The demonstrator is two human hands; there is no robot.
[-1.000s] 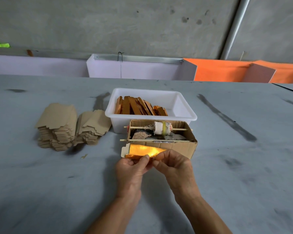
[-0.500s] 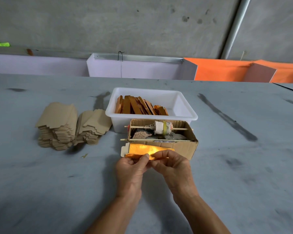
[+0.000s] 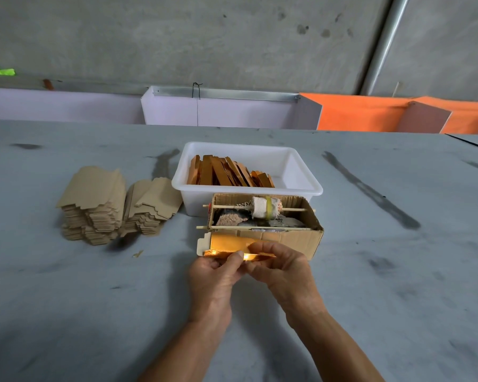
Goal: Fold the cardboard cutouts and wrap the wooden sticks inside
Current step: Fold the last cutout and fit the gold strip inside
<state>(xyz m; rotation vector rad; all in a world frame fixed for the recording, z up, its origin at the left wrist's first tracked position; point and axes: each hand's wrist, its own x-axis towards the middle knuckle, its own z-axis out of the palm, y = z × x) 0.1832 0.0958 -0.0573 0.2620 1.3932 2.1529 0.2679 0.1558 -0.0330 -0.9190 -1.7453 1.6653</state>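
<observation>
Pinching the cutout (image 3: pixel 232 245) from both sides, the left hand (image 3: pixel 215 274) and right hand (image 3: pixel 280 267) hold its near edge just above the table (image 3: pixel 66 299), in front of the cardboard box (image 3: pixel 293 238). Creasing cleanly probably means pressing along the whole fold. It is shiny gold inside, pale tab at left. More flat cutouts (image 3: pixel 94 205) sit stacked further left.

The one camera on my head is looking forward and down across the grey table (image 3: pixel 66 312), taking in my hands close below and facing the concrete wall (image 3: pixel 204 37) beyond.
</observation>
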